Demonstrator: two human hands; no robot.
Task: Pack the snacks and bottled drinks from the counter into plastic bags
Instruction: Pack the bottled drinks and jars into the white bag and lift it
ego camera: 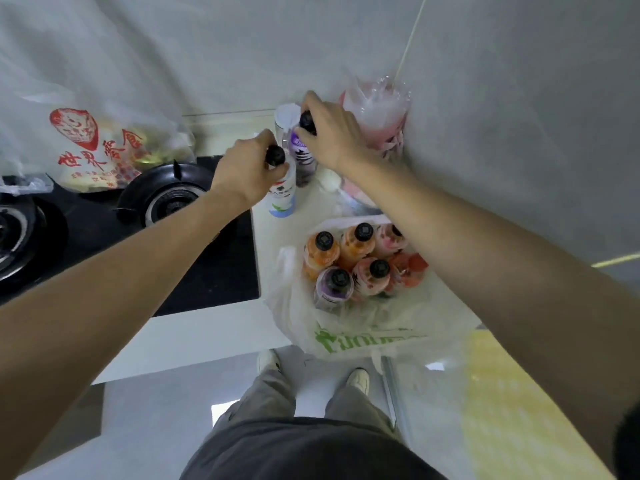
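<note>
Black-capped bottles stand at the back of the counter (214,336): the left hand (250,169) grips the white bottle (283,195) by its neck, the right hand (334,133) grips the purple bottle (304,161). Nearer, the plastic bag (346,327) holds six bottles.

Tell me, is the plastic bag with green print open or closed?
Open. The plastic bag with green print has its mouth spread wide on the counter, so the black caps of the bottles standing inside show from above.
</note>
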